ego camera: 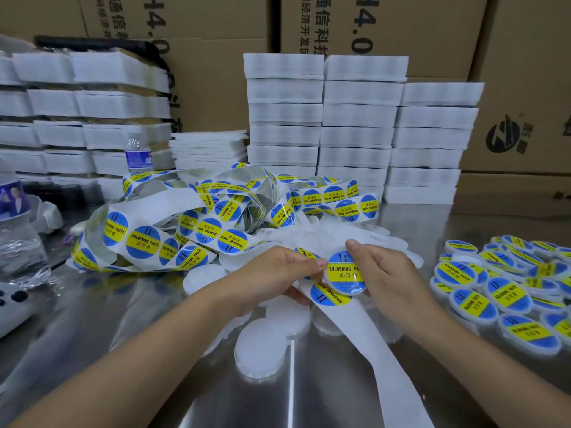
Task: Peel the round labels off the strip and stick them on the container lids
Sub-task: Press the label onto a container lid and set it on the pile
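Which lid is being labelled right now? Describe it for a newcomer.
On the steel table, look between the tangled label strip and the labelled lids. It is the only lid off the table, gripped by the right hand, the left hand touching its edge.

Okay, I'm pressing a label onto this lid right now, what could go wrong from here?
1. The left hand holds the strip while its thumb touches only the edge of the held lid in the right hand; the label may set crooked or wrinkled.
2. The next label lies just under that lid and could catch on it.
3. The tangled heap of strip behind may snag when pulled.
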A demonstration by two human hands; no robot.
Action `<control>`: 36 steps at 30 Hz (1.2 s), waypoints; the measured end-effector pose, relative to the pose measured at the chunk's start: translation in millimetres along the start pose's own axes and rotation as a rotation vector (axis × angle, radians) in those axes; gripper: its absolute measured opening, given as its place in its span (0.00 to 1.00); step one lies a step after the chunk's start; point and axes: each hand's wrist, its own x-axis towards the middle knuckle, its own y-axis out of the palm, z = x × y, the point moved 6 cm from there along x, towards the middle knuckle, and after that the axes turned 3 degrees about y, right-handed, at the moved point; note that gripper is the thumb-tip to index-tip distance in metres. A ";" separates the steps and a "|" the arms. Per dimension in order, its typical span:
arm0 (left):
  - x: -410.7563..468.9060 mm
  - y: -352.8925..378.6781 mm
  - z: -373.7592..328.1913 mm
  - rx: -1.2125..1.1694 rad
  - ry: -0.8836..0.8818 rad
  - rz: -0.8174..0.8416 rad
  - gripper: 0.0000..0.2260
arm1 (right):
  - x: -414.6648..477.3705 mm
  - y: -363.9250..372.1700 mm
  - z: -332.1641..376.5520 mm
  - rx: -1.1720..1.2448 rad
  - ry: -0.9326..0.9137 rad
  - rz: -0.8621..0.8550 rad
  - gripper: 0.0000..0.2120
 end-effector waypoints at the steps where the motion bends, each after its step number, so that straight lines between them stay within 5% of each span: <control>1: 0.5 -0.2 0.3 0.000 0.001 0.000 0.12 | -0.2 0.3 0.1 -0.008 0.004 0.001 0.24; 10: 6.6 -4.0 4.9 0.136 0.086 -0.097 0.07 | -0.8 4.2 -0.8 0.032 0.021 0.009 0.24; 22: 9.3 -4.8 6.3 0.224 0.201 -0.179 0.20 | -7.5 18.8 2.3 0.214 0.100 0.116 0.22; 31: 10.0 -11.4 6.0 0.260 0.198 -0.260 0.27 | -10.3 23.1 3.1 0.167 -0.007 0.154 0.23; 36: 9.5 -15.6 5.6 0.318 0.186 -0.305 0.24 | -12.1 24.3 4.7 0.138 -0.043 0.193 0.20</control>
